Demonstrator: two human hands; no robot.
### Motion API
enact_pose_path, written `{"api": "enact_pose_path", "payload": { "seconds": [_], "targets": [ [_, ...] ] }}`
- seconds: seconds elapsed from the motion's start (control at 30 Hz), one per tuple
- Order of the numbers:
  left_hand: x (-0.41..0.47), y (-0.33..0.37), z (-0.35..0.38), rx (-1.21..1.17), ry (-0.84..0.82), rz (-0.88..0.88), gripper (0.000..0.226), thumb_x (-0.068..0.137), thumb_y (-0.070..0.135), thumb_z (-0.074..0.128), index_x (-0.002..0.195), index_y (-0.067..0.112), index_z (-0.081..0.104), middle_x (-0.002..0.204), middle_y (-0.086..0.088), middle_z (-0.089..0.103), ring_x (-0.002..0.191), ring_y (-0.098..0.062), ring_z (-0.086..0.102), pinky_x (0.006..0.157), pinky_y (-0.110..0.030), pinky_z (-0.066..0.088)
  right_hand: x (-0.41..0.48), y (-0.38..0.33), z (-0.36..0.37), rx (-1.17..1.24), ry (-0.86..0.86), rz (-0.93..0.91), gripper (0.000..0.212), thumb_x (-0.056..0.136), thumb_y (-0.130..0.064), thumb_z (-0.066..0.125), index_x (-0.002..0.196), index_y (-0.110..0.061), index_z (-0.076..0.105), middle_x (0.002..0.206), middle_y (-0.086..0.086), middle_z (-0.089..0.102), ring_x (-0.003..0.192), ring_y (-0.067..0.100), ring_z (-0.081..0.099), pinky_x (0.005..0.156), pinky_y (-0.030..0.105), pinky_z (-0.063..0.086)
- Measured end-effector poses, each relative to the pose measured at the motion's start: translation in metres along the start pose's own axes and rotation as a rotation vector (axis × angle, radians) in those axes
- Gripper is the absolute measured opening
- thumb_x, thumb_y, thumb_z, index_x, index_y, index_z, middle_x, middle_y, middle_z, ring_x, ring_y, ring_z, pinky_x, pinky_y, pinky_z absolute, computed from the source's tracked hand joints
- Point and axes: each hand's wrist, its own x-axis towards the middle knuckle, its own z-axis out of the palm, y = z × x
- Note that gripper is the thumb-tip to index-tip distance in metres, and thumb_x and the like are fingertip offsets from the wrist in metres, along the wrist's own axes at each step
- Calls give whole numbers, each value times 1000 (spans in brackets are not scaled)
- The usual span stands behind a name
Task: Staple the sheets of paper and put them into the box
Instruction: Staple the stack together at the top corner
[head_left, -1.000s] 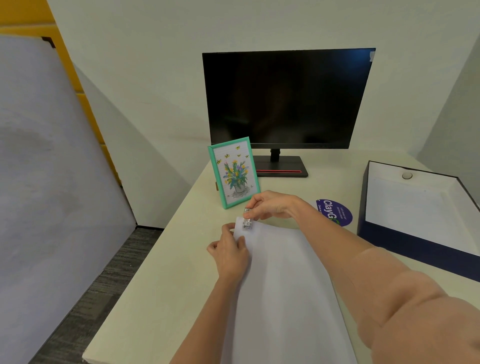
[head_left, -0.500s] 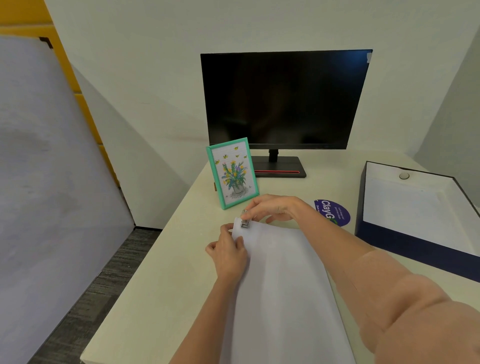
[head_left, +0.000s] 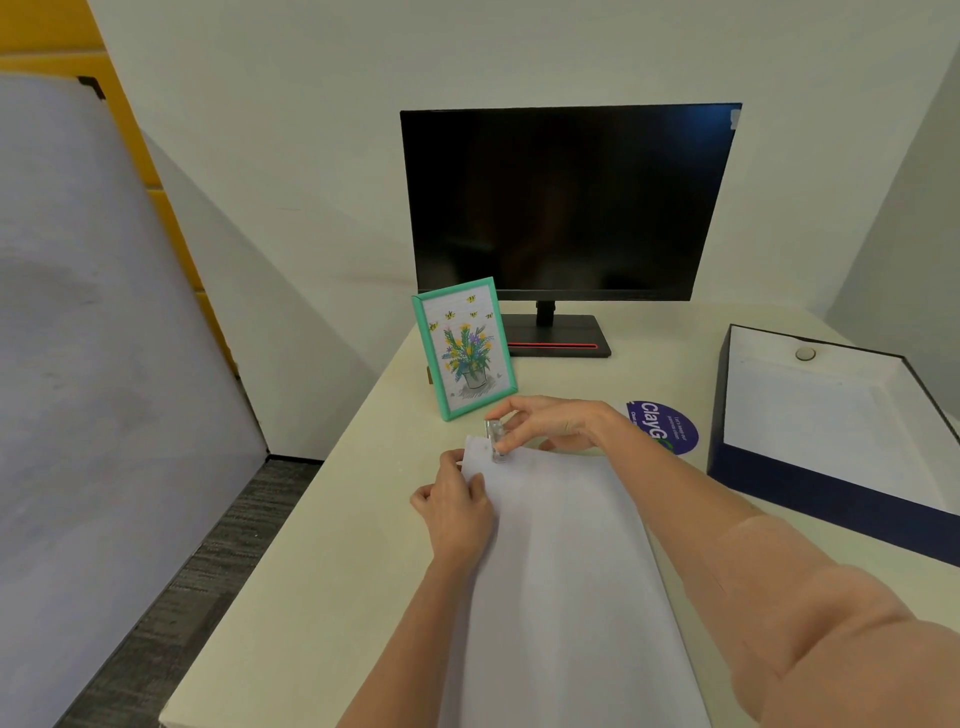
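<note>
Left hand (head_left: 457, 512) pinned white paper sheets (head_left: 561, 582) on the desk; right hand (head_left: 550, 423) gripped small silver stapler (head_left: 496, 440) at their far-left corner — stapling step. Next, likely: a firm squeeze — then the open navy box (head_left: 831, 493).

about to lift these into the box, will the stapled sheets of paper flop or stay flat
The sheets of paper look thin and long, so they would probably sag if lifted by one edge. The small stapler sits at one corner only, so the far end may fan.

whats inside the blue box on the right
The blue box is open, with a white lining, what looks like a white sheet lying flat on its bottom, and a small round button-like piece near its far wall. Its near wall hides the front strip of the floor.
</note>
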Motion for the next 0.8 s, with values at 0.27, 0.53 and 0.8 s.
{"api": "enact_pose_path", "payload": {
  "seconds": [0.27, 0.53, 0.8],
  "targets": [
    [2, -4, 4, -7, 3, 2, 24, 91, 10, 42, 115, 14, 46, 85, 0, 61, 92, -27, 49, 75, -23, 12, -18, 23, -22, 13, 82, 101, 46, 80, -23, 73, 122, -23, 54, 111, 3, 60, 116, 20, 52, 104, 40, 39],
    [6, -10, 8, 5, -21, 0, 25, 91, 12, 43, 115, 16, 46, 70, 10, 51, 97, -31, 54, 73, -22, 11, -21, 28, -27, 37, 86, 127, 49, 80, -20, 73, 125, -16, 53, 111, 6, 63, 108, 20, 57, 95, 36, 45],
    [5, -9, 6, -2, -6, 16, 25, 91, 10, 43, 115, 15, 46, 77, 6, 54, 94, -30, 54, 78, -23, 12, -20, 29, -27, 87, 71, 134, 49, 80, -18, 73, 125, -13, 53, 117, 11, 63, 104, 21, 61, 75, 27, 51]
  ]
}}
